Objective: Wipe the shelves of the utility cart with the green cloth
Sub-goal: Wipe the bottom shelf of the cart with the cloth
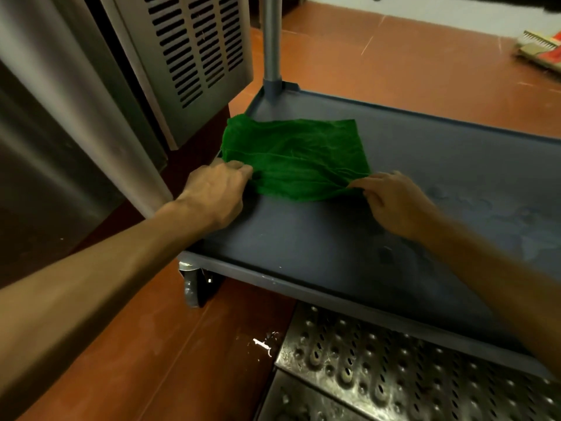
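— Where's the cloth (pixel 296 158) now?

— Spread nearly flat on the cart's bottom shelf (pixel 334 238), up at the far left corner by the post (pixel 272 41). Its left edge laps over the shelf's raised lip.

— And the hands?

— Well apart, one at each near corner of the cloth. The left hand (pixel 217 192) has its fingers curled onto the near left edge; it looks like a pinch, though the fingertips are tucked under and I can't swear to it. The right hand (pixel 394 202) has thumb and fingers closed on the near right corner.

— So wiping proper hasn't started here?

— I'd judge they're laying the cloth out or about to drag it toward themselves. The shelf to the right shows dull smears and a dark spot, so there's plenty left to cover.

— What could spoil it?

— A few things. Held only by two corners, the cloth could bunch in the middle when pulled and skim over the grime instead of lifting it. The edge hanging over the lip could slip off the side, toward the steel cabinet (pixel 76 132). The corner round the post is tight; a flat drag would likely miss it. And the cart sits on casters (pixel 192 288); a hard push might roll it, with the perforated floor grate (pixel 394 375) right beneath the near edge.
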